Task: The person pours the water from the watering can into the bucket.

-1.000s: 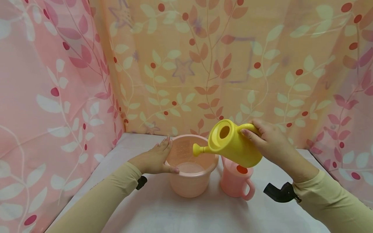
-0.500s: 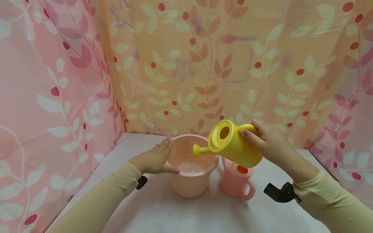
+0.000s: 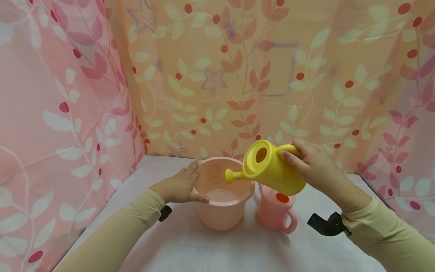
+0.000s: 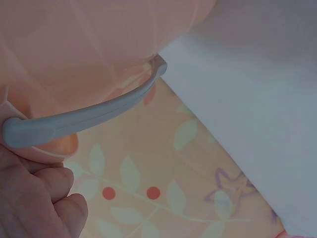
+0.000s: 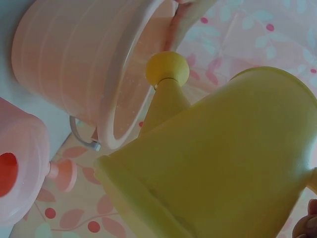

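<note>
My right hand (image 3: pixel 316 162) grips the handle of a yellow watering can (image 3: pixel 278 173), thumb on top. The can is tilted left, its spout rose (image 3: pixel 230 176) above the opening of a pale pink bucket (image 3: pixel 221 220). Shallow liquid seems to lie at the bucket's bottom; a stream from the spout is hard to make out. My left hand (image 3: pixel 181 183) rests on the bucket's left rim, fingers extended and thumb along the near edge. The left wrist view shows the bucket's grey handle (image 4: pixel 99 116) beside my knuckles.
A pink watering can (image 3: pixel 272 215) with a red opening stands right of the bucket, under the yellow one. In the right wrist view its pink spout rose (image 5: pixel 66 175) shows. A white tabletop (image 3: pixel 217 253) lies underneath, with leaf-patterned cloth walls (image 3: pixel 190 98) around.
Hands, yellow watering can and bucket hold their places. Bright ripples seen in the bucket half a second ago look fainter now.
</note>
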`<state>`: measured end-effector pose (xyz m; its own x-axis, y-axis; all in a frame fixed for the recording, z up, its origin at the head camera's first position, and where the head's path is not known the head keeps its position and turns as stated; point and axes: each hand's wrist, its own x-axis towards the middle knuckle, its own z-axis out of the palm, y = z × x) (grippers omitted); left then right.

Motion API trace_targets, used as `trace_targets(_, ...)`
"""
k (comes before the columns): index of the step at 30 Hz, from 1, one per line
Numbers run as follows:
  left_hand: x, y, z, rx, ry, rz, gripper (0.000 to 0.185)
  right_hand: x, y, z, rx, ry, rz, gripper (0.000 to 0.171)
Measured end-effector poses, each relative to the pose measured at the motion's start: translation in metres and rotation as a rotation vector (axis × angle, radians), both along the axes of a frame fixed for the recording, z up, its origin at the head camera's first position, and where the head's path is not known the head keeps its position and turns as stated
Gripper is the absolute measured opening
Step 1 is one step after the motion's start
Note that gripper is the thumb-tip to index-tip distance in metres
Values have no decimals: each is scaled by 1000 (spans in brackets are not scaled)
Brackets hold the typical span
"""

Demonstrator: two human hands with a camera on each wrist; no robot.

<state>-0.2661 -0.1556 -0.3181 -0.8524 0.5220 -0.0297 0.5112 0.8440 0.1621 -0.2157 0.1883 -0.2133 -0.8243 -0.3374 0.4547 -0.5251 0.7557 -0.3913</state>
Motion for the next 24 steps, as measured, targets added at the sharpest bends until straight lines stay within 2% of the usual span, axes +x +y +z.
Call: trace_targets(24, 2, 0, 2, 16, 1, -6, 119, 1, -1, 1, 15, 14, 3, 23)
